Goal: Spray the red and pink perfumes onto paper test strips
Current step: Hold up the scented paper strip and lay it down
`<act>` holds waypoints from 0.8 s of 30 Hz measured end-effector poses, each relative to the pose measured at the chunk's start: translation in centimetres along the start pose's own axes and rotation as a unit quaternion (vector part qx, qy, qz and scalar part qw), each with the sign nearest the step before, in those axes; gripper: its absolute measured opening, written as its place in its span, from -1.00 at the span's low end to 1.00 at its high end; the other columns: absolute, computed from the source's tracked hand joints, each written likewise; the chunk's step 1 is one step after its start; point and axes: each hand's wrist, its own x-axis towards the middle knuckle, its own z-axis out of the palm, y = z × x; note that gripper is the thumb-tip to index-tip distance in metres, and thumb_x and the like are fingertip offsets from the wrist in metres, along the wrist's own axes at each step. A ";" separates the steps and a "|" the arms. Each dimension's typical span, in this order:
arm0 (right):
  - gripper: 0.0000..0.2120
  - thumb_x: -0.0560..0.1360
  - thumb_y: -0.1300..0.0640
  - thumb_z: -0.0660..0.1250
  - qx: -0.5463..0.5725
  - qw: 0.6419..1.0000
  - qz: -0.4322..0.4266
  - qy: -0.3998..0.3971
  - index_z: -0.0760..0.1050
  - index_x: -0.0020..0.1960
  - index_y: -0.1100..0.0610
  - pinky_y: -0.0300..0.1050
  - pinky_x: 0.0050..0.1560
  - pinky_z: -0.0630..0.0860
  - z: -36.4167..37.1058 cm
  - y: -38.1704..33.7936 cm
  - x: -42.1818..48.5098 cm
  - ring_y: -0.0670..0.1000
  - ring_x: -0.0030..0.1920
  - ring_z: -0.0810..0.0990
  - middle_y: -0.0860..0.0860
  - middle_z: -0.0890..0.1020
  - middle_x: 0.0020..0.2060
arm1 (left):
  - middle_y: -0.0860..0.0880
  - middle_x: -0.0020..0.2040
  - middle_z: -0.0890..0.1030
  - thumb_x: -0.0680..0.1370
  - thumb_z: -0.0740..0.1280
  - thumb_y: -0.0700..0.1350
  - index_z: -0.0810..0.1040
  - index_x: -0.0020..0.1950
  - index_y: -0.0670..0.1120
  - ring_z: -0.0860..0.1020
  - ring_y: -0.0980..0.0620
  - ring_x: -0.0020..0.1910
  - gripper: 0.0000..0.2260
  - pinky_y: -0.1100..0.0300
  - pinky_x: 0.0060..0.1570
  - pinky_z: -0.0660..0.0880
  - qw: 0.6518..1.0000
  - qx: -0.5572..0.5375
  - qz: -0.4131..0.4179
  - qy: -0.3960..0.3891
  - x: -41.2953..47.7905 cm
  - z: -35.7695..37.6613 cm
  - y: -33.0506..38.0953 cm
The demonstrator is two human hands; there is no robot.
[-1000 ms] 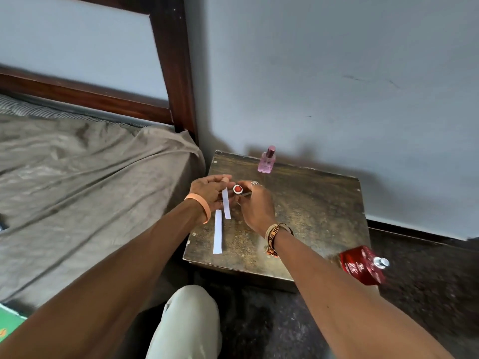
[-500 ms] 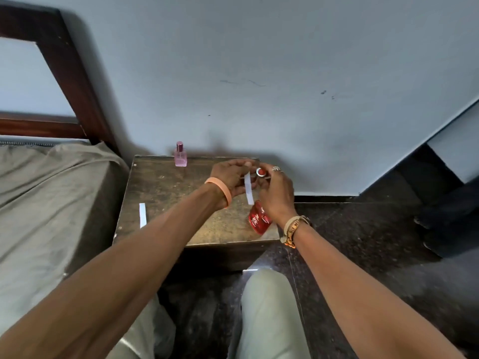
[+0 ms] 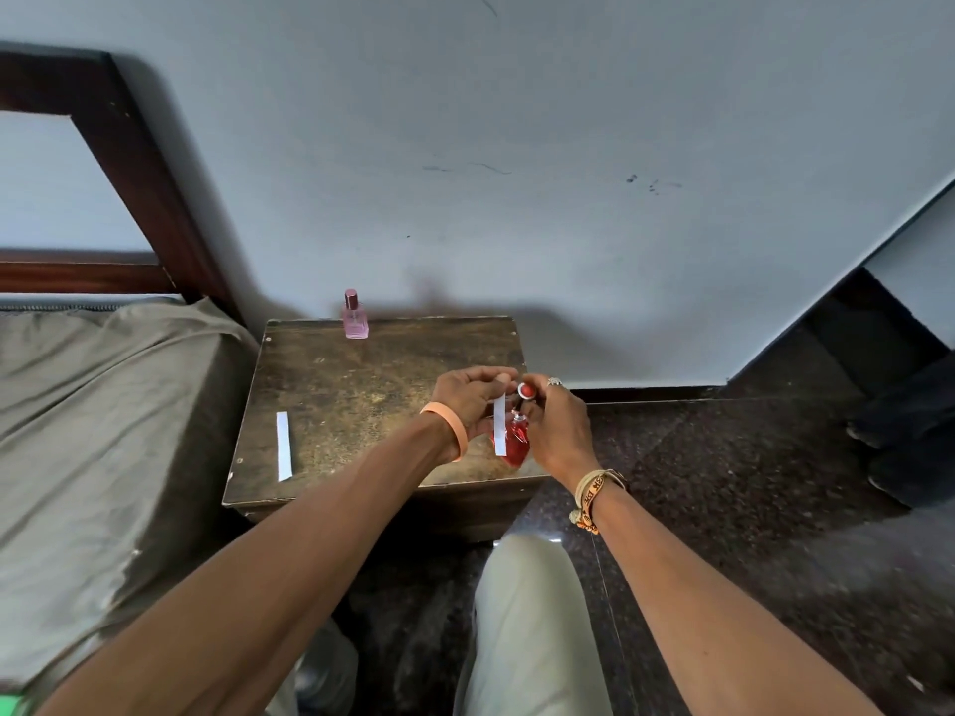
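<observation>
Now, paper strip (image 3: 499, 427) in left grip (image 3: 466, 401), beside red perfume (image 3: 518, 442) in right grip (image 3: 560, 426).

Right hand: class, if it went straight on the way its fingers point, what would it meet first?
Probably the paper strip pinched by the left hand, hanging just ahead of the red cap that the right hand holds; depth is unclear from this one view.

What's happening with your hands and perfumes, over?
Left hand pinches white paper test strip; right hand pinches round red cap. Red glass perfume bottle uncapped between hands. Pink glass bottle, spare paper strip on wooden table. Nothing blocking.
</observation>
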 end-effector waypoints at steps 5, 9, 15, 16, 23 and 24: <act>-0.61 0.55 0.29 0.35 -0.004 1.000 -0.001 0.005 0.49 0.35 0.11 0.02 0.23 0.56 0.5 0.3 0.3 0.08 0.23 0.58 0.09 0.62 0.20 | -0.19 0.00 0.68 0.56 0.30 -0.28 0.65 0.03 -0.19 0.65 -0.12 -0.06 -0.86 -0.03 -0.03 0.62 1.000 -0.006 -0.004 0.010 0.6 -0.1 -0.7; -0.60 0.54 0.28 0.36 -0.020 1.000 -0.009 0.016 0.48 0.37 0.14 0.00 0.25 0.54 0.4 0.4 0.2 0.09 0.24 0.57 0.11 0.61 0.22 | -0.16 -0.02 0.68 0.55 0.31 -0.28 0.65 0.04 -0.19 0.66 -0.08 -0.09 -0.86 0.00 -0.08 0.63 1.000 -0.016 -0.002 -0.006 0.6 0.0 -0.7; -0.63 0.57 0.29 0.31 -0.023 0.999 -0.005 0.023 0.48 0.37 0.13 0.00 0.23 0.55 0.4 0.2 -0.1 0.09 0.23 0.57 0.11 0.61 0.21 | -0.21 0.03 0.67 0.55 0.30 -0.30 0.62 0.09 -0.24 0.65 -0.10 -0.07 -0.83 -0.05 0.03 0.60 0.999 -0.030 -0.004 -0.020 0.7 -0.1 -0.9; -0.63 0.57 0.30 0.30 -0.025 0.999 -0.006 0.023 0.48 0.37 0.13 0.02 0.23 0.55 0.4 0.3 -0.2 0.09 0.23 0.57 0.11 0.61 0.21 | -0.21 0.03 0.66 0.55 0.30 -0.30 0.62 0.10 -0.24 0.64 -0.10 -0.07 -0.83 -0.04 0.02 0.60 0.999 -0.028 -0.003 -0.023 0.7 -0.2 -0.9; -0.66 0.54 0.31 0.34 -0.034 0.999 -0.008 0.016 0.51 0.29 0.12 -0.01 0.18 0.56 1.0 0.7 -1.1 0.07 0.19 0.59 0.08 0.63 0.15 | -0.16 -0.05 0.68 0.55 0.31 -0.30 0.63 0.07 -0.23 0.63 -0.06 -0.12 -0.85 0.08 -0.14 0.64 0.999 0.000 -0.004 -0.054 0.3 -0.8 -1.3; -0.67 0.53 0.31 0.35 -0.032 0.999 -0.009 0.015 0.52 0.27 0.11 -0.02 0.17 0.57 1.0 0.8 -1.1 0.07 0.18 0.60 0.08 0.64 0.13 | -0.14 -0.08 0.68 0.55 0.31 -0.30 0.63 0.05 -0.22 0.63 -0.04 -0.14 -0.86 0.11 -0.19 0.63 0.998 0.003 -0.004 -0.057 0.2 -0.8 -1.3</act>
